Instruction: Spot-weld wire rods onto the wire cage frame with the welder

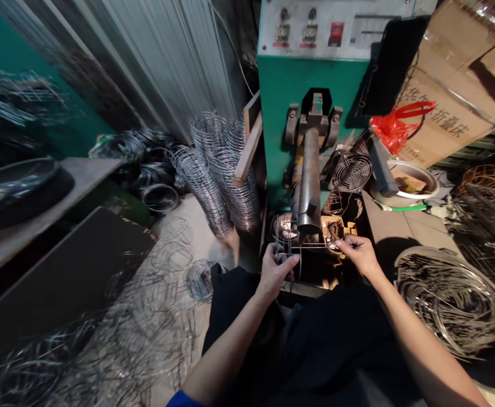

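A small wire frame lies across the base of a green welding machine, just under the tip of its dark metal arm. My left hand grips the frame's left end. My right hand pinches its right end with thumb and fingers. Both forearms reach in from the lower edge, over my dark-clothed lap.
Stacks of finished wire guards stand left of the machine. Loose wire rings fill a pile at right, more wire pieces litter the floor at left. A small fan, a white bowl and cardboard boxes sit at right.
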Available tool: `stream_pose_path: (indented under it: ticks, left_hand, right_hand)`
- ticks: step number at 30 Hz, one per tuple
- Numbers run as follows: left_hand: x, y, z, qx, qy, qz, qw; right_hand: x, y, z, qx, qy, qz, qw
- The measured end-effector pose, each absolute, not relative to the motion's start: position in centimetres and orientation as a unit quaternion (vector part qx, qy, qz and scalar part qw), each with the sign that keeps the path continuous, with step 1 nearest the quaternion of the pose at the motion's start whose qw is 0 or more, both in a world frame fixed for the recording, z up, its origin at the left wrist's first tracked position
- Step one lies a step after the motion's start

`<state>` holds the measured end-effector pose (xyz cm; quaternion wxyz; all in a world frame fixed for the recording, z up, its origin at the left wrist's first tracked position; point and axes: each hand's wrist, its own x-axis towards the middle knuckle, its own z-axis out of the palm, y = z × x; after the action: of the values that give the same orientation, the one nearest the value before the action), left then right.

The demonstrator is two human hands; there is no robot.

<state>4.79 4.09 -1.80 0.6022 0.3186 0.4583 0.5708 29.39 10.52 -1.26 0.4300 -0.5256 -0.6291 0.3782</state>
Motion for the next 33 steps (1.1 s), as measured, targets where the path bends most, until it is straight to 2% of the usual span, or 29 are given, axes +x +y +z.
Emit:
stream_pose_path:
  ticks: [8,12,14,16,18,20,23,27,33]
  left_hand:
    - [4.7,4.4,-1.9,0.324,0.479,0.563,0.591]
    - [3.9,3.8,-1.4,0.341,0.524,0.533,0.569]
    - [3.6,3.7,-1.2,0.365,0.536,0.526,0.551]
    - [3.5,3.9,-1.2,0.382,0.54,0.516,0.544]
    - [3.9,3.8,-1.0,0.398,0.549,0.506,0.533]
    - [4.5,3.4,-0.5,0.412,0.558,0.501,0.517]
    - [5.3,2.9,0.2,0.425,0.57,0.495,0.5]
    - [5.2,3.2,-0.3,0.413,0.576,0.503,0.495]
    - [4.3,3.8,-1.4,0.381,0.498,0.548,0.554]
  right_hand:
    - [29.0,10.4,-0.9,-0.531,-0.633,0.354,0.438]
    - [30.7,10.1,-1.7,-0.558,-0.655,0.266,0.434]
    - [34.2,9.5,-3.0,-0.64,-0.652,0.184,0.362]
    - [38.9,7.8,-4.7,-0.771,-0.596,0.116,0.19]
    - [43.5,5.1,-6.5,-0.855,-0.505,0.11,0.042]
    - [46.8,2.1,-8.4,-0.886,-0.443,0.137,-0.014]
    - [49.2,-0.7,-11.0,-0.894,-0.415,0.167,-0.037]
    - [49.7,-1.3,-13.0,-0.889,-0.422,0.178,-0.025]
    - [49.3,-1.0,-12.7,-0.894,-0.413,0.168,0.049]
